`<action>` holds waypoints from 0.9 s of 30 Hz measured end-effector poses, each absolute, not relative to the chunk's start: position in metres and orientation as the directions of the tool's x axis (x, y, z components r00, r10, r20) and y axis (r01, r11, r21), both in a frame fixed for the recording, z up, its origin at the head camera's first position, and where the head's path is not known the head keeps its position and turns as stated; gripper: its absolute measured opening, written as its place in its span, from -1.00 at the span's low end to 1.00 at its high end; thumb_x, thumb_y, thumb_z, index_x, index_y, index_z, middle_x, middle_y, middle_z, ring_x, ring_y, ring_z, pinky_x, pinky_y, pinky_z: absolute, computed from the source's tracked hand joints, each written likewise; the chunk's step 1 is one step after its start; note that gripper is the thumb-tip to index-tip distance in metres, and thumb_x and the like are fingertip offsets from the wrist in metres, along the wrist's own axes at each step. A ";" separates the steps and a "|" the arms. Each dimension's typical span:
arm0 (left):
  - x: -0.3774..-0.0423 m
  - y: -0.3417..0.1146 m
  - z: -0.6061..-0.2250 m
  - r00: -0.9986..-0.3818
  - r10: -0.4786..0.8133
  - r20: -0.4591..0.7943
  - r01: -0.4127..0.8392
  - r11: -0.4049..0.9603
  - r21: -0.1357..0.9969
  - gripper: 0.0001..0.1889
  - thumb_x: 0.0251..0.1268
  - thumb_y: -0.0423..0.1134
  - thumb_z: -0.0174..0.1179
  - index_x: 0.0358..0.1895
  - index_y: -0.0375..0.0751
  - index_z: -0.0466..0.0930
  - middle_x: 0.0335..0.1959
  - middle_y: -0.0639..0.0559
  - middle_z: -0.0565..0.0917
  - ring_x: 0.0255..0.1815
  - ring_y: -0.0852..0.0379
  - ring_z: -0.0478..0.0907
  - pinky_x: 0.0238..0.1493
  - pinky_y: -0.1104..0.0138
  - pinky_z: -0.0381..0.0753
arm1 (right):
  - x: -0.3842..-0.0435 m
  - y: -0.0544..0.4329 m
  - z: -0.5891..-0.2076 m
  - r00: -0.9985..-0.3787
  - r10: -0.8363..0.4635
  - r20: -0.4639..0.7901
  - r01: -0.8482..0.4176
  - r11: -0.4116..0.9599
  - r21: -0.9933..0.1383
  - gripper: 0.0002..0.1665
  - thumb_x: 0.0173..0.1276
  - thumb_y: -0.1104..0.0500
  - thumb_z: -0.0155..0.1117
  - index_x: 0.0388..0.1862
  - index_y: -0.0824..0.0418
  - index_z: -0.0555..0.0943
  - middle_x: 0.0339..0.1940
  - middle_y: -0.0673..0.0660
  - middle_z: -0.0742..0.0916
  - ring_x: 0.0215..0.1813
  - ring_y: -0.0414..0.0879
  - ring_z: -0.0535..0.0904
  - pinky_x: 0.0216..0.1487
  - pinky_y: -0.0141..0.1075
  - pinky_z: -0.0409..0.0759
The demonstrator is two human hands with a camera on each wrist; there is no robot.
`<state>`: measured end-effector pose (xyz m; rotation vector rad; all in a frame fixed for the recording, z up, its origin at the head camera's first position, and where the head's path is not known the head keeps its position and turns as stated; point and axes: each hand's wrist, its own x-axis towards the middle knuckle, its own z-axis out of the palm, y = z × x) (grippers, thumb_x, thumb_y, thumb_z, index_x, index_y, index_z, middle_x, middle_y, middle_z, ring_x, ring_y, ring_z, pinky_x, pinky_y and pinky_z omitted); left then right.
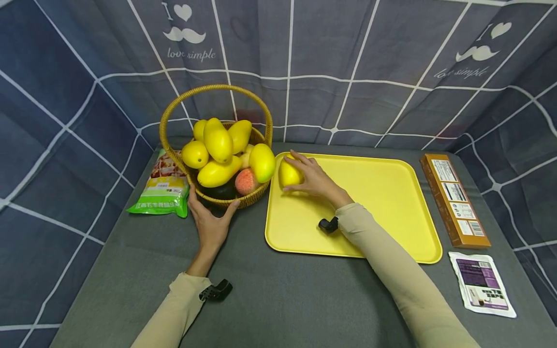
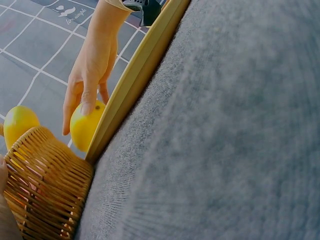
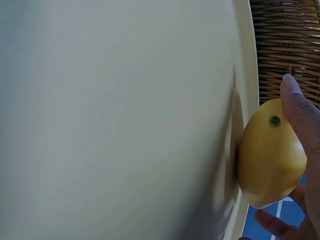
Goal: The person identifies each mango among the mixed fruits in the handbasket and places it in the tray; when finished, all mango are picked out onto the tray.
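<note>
In the head view my left hand (image 1: 211, 220) is spread against the front of a wicker basket (image 1: 254, 197), its thumb and fingers well apart at the rim. The basket holds several yellow mangoes (image 1: 218, 140), a reddish peach-like fruit (image 1: 246, 182) and a dark fruit (image 1: 217, 191) low down, partly hidden. My right hand (image 1: 316, 179) grips another yellow mango (image 1: 289, 173) from above, thumb on one side and fingers on the other. This mango (image 3: 272, 155) shows a green stem spot in the right wrist view. It is at the left edge of the yellow tray (image 1: 370, 208), beside the basket.
A green-and-white food bag (image 1: 164, 191) lies left of the basket. Right of the tray are a long brown box (image 1: 455, 200) and a white-and-purple pouch (image 1: 482, 285). A checked grey curtain (image 1: 313, 58) stands behind the grey table (image 1: 283, 299); the basket handle (image 1: 216, 87) arches high.
</note>
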<state>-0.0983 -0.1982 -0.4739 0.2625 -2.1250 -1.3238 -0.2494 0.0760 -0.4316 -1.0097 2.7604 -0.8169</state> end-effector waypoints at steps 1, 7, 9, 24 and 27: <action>-0.098 -0.198 -0.474 -0.791 -0.466 0.395 0.150 0.479 0.865 0.20 -0.02 -0.05 0.53 0.58 -0.01 -0.21 0.54 -0.11 -0.03 0.55 0.00 -0.05 0.49 -0.09 -0.06 | -0.249 0.076 -0.432 -0.777 -0.622 0.093 -0.573 0.639 -0.514 0.11 0.06 -0.26 0.51 0.54 -0.03 0.24 0.63 0.02 0.11 0.36 0.16 0.22 0.35 0.09 0.24; -0.097 -0.197 -0.474 -0.792 -0.470 0.389 0.142 0.478 0.867 0.20 -0.01 0.00 0.52 0.58 -0.05 -0.19 0.54 -0.11 -0.03 0.55 0.00 -0.04 0.49 -0.09 -0.05 | -0.246 0.076 -0.430 -0.780 -0.618 0.095 -0.570 0.641 -0.514 0.09 0.09 -0.28 0.48 0.54 -0.02 0.24 0.63 0.04 0.11 0.48 0.21 0.13 0.42 0.16 0.13; -0.097 -0.196 -0.474 -0.794 -0.470 0.387 0.138 0.480 0.866 0.20 -0.01 0.01 0.52 0.58 -0.07 -0.19 0.55 -0.11 -0.03 0.56 0.01 -0.05 0.50 -0.08 -0.05 | -0.244 0.077 -0.425 -0.787 -0.607 0.111 -0.569 0.642 -0.514 0.06 0.11 -0.28 0.46 0.53 -0.02 0.26 0.62 0.07 0.13 0.50 0.21 0.10 0.43 0.18 0.10; -0.099 -0.198 -0.472 -0.796 -0.464 0.389 0.145 0.478 0.866 0.16 0.04 -0.08 0.50 0.58 -0.01 -0.21 0.54 -0.10 -0.04 0.55 0.00 -0.06 0.49 -0.10 -0.07 | -0.231 0.045 -0.377 -0.649 -0.686 0.330 -0.717 0.406 -0.567 0.02 0.09 -0.22 0.51 0.49 -0.01 0.31 0.51 0.16 0.32 0.49 0.05 0.26 0.41 0.01 0.31; -0.099 -0.197 -0.473 -0.793 -0.464 0.394 0.147 0.481 0.864 0.16 0.04 -0.09 0.50 0.58 -0.01 -0.21 0.54 -0.11 -0.03 0.55 -0.02 -0.05 0.49 -0.11 -0.06 | -0.232 0.036 -0.376 -0.637 -0.712 0.295 -0.721 0.416 -0.554 0.02 0.12 -0.26 0.46 0.52 -0.05 0.27 0.52 0.18 0.29 0.48 0.05 0.28 0.39 0.00 0.34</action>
